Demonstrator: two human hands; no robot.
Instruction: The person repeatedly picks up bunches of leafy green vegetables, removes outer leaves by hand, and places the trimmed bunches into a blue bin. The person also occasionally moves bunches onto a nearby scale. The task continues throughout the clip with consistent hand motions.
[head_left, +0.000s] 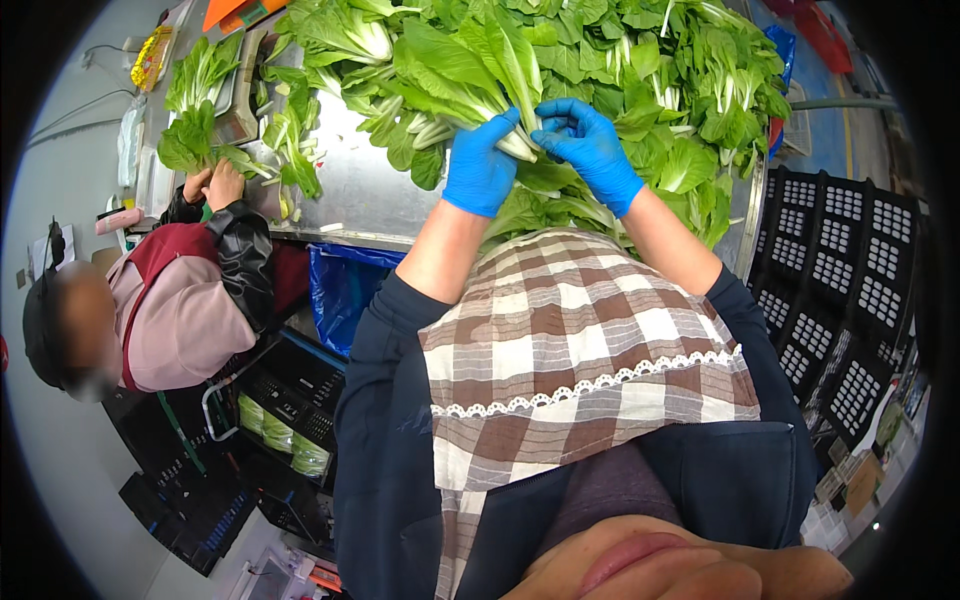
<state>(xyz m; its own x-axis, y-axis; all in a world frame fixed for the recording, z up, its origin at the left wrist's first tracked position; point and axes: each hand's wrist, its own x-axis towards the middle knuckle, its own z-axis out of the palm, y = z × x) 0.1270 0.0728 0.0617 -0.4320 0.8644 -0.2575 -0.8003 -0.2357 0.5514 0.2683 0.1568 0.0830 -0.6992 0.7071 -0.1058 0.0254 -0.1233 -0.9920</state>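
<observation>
Both my hands wear blue gloves and meet over a steel table (367, 202). My left hand (480, 161) is wrapped around the base of a leafy green head (457, 75), its thumb along the white stalks and its leaves fanning up and left. With bent fingertips, my right hand (589, 146) pinches the lower stalk of an upright leaf (517, 60) beside that base. Whether this leaf is still joined to the head is hidden by the fingers. A large pile of leafy greens (637, 67) lies behind and around my hands, reaching the table's near edge.
At the left, a co-worker's hands (215, 184) hold greens beside a metal tray (244, 97). A blue bag-lined bin (341, 292) stands below the table's front edge. Stacked black plastic crates (832, 277) rise at the right; crates with packed greens (285, 435) sit lower left.
</observation>
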